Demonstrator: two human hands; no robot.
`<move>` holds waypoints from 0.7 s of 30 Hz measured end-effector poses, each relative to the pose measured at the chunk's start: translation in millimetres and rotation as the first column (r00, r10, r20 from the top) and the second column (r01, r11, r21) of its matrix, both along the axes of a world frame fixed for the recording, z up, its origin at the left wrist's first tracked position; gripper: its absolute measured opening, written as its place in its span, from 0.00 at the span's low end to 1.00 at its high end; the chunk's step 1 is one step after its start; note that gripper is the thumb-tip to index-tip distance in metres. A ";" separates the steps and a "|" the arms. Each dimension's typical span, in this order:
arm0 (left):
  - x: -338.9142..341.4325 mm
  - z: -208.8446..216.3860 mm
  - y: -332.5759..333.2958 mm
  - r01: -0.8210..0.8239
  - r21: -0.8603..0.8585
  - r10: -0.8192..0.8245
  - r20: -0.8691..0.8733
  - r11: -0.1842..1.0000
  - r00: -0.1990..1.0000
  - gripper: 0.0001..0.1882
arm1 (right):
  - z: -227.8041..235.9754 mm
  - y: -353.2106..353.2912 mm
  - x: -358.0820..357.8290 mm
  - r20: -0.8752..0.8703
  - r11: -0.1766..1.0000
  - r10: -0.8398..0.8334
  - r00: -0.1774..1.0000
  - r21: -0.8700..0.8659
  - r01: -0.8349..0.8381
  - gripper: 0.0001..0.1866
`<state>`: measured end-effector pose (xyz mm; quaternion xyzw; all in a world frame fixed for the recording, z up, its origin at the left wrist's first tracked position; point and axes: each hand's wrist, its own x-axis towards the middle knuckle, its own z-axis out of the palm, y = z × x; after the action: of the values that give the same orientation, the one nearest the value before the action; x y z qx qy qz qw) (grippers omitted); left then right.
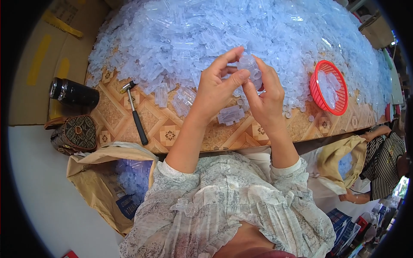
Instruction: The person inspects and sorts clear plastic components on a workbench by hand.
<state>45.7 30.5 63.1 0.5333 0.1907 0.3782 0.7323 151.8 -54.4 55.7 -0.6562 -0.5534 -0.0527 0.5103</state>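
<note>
Over the near edge of a big pile of clear plastic parts (172,47), both my hands hold a translucent plastic piece with rounded, ring-like ends (250,65). My left hand (220,79) grips its left side between thumb and fingers. On the other side, the fingers and thumb of my right hand (266,88) are closed round it. Part of the piece is hidden behind my fingers. Below my hands, a clear rectangular plastic part (231,115) lies on the patterned tabletop (202,137). Small clear rings (288,115) are scattered to the right.
A hammer with a black handle (137,122), a black flask (74,92) and a patterned pouch (77,134) lie at the left. A red basket (316,88) holds clear parts at right. An open sack (88,172) stands lower left. Another person's hand (355,198) touches a second sack (329,161).
</note>
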 end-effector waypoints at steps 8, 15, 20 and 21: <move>2.2 -17.3 20.3 0.217 -0.011 -0.214 0.110 0.976 0.971 0.18 | 6.7 -5.1 -0.1 -0.109 0.993 0.091 0.990 -0.061 -0.098 0.20; 9.0 -27.1 13.8 0.136 0.087 -0.149 0.158 0.987 0.976 0.16 | 0.0 -11.2 -4.5 -0.140 0.997 0.062 0.988 -0.045 -0.069 0.20; 9.1 -29.2 14.4 0.137 -0.174 -0.097 0.219 0.975 0.971 0.16 | 2.3 -10.0 -8.4 -0.327 0.993 0.047 0.944 -0.087 -0.079 0.22; 8.9 -28.9 17.3 0.147 -0.178 -0.107 0.218 0.973 0.970 0.16 | 3.1 -10.3 -7.6 -0.328 0.994 0.035 0.944 -0.090 -0.068 0.22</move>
<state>54.6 47.8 34.2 0.4288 0.1143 0.3635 0.8191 144.3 -64.7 58.8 -0.6660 -0.4802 0.0978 0.5624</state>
